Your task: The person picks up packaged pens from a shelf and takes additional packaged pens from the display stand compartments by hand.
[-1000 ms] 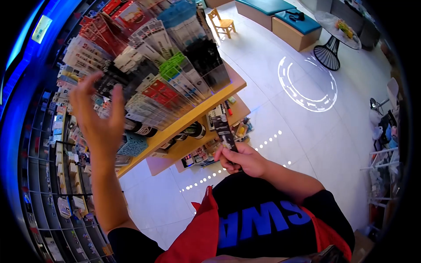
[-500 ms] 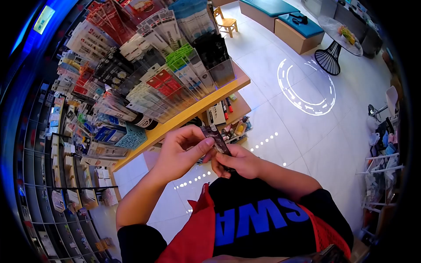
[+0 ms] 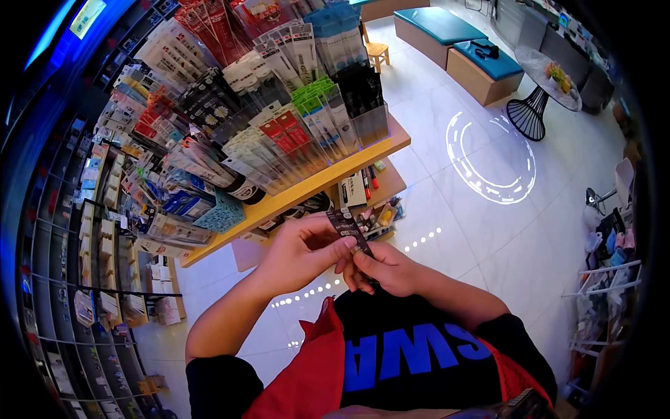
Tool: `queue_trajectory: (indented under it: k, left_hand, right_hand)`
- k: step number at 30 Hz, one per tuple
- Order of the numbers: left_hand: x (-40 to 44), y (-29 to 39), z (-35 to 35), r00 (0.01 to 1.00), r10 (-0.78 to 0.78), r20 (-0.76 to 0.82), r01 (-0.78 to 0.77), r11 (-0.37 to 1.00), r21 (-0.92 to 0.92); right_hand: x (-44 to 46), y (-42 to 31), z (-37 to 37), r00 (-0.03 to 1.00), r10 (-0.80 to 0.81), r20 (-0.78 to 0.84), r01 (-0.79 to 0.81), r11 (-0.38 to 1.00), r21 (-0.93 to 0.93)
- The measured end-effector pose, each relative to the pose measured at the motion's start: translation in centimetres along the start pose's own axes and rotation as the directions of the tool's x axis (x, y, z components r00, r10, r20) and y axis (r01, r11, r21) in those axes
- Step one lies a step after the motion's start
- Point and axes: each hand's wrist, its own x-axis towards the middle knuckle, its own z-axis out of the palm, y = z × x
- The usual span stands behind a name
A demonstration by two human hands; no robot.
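A narrow dark packet with pale print [image 3: 343, 224] is held in front of my chest, tilted, its upper end pointing away from me. My left hand [image 3: 300, 253] is closed on it, the thumb pressed flat on its printed face. At its lower end, my right hand [image 3: 392, 268] grips it between thumb and fingers. The fingers behind the packet are partly hidden. Just beyond my hands is the wooden edge of a display counter [image 3: 300, 189].
Clear racks of stationery packs [image 3: 296, 136] crowd the counter's top. Markers [image 3: 368, 183] lie on a lower shelf. Tall shelving [image 3: 52, 279] curves along the left. Farther off are blue-topped benches [image 3: 429, 26], a small wooden chair [image 3: 377, 50] and a round table [image 3: 541, 68].
My view has shifted slightly, so the counter and floor sit lower and farther right. Both hands still hold the packet, and more of its printed face shows.
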Motion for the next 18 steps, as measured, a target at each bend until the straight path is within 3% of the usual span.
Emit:
queue_trajectory:
  k: [9,14,18]
  left_hand:
    - [-0.6,-0.1,0.1,0.967,0.067,-0.246,-0.071,0.997,-0.01]
    - [-0.3,-1.3,-1.4,0.954,0.1,-0.284,-0.105,0.994,-0.003]
    - [-0.2,-1.6,-1.8,0.933,0.103,-0.344,-0.153,0.981,-0.122]
  right_hand:
    - [0.5,-0.9,1.5,0.968,-0.068,-0.241,-0.001,0.962,-0.273]
    - [1.5,-1.3,1.8,0.965,-0.024,-0.261,-0.034,0.976,-0.216]
    - [2.4,-1.4,2.2,0.945,-0.002,-0.327,-0.083,0.965,-0.247]
